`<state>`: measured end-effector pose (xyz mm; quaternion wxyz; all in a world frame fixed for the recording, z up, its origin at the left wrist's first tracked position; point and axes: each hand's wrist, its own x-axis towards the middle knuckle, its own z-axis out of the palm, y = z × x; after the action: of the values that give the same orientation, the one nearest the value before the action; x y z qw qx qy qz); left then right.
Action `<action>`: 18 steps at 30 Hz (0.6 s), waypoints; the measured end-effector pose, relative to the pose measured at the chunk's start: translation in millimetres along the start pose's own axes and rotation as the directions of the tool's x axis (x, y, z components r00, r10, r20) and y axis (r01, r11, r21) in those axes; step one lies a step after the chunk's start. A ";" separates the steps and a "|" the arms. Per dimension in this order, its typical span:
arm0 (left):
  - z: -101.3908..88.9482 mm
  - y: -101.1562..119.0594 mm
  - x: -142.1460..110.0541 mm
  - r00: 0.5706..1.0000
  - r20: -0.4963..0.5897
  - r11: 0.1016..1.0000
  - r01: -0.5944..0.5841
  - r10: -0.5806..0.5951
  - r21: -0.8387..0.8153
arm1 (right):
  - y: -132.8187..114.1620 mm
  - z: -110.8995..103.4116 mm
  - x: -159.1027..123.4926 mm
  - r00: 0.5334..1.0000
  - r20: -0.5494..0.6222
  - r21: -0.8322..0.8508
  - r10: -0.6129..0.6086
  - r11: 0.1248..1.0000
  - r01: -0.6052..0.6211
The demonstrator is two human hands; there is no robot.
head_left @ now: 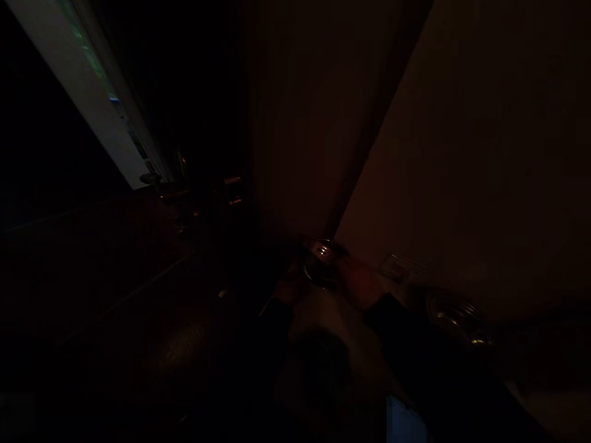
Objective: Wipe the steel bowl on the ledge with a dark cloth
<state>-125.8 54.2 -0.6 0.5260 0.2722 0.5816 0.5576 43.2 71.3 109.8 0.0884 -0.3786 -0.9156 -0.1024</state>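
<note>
The scene is very dark. A round thing with a shiny rim (318, 284), like a small bowl or pot, catches a reddish glint in the middle of the view. My right hand (362, 283) is at its right side and appears closed on its edge; the fingertips are lost in shadow. At the left side, close against the same rim, is my left hand (290, 289), too dim to make out its fingers. Dark sleeves cover both forearms. What the round thing holds cannot be seen.
Right of my right hand lies a round, ridged shiny object (457, 317). Behind it a pale flat shape (399, 266) stands by the wall (462, 154). Metal fittings (233, 191) glint at left. A bluish patch (406, 421) shows at the bottom. A lit opening (87, 80) is upper left.
</note>
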 end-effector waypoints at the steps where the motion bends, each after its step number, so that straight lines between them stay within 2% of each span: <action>1: -0.6 4.6 -5.9 0.999 -0.027 1.000 0.018 -0.018 -0.001 | 2.7 -3.8 -10.7 0.998 -0.053 -0.016 -0.027 1.000 0.026; 5: 6.9 30.9 -40.7 0.999 -0.027 0.997 0.039 -0.041 -0.066 | 8.6 -14.6 -61.9 0.962 -0.223 -0.136 -0.160 0.982 0.132; 6: 11.8 37.7 -51.1 0.999 0.011 0.994 0.047 -0.046 -0.101 | 8.0 -15.9 -74.6 0.952 -0.247 -0.158 -0.180 0.977 0.144; 7: 17.6 43.6 -61.1 0.993 0.102 0.995 0.059 -0.050 -0.082 | 6.6 -16.5 -86.5 0.947 -0.259 -0.174 -0.192 0.973 0.149; 9: 31.1 50.7 -78.5 0.974 0.226 1.000 0.004 -0.009 0.023 | 1.9 -15.5 -107.7 0.941 -0.273 -0.197 -0.201 0.969 0.149; 13: 56.7 45.0 -95.3 0.955 0.295 0.967 -0.067 -0.010 0.247 | -5.3 -7.5 -141.8 0.954 -0.242 -0.179 -0.175 0.975 0.133; 18: 77.4 28.9 -94.5 0.939 0.339 0.910 -0.094 -0.053 0.403 | 10.7 4.2 -181.8 0.992 -0.129 -0.064 0.001 0.998 -0.010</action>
<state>-34.5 3.6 69.1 0.5437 0.4762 0.5827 0.3716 177.3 -43.0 63.5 0.1355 -0.3763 -0.9032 -0.1560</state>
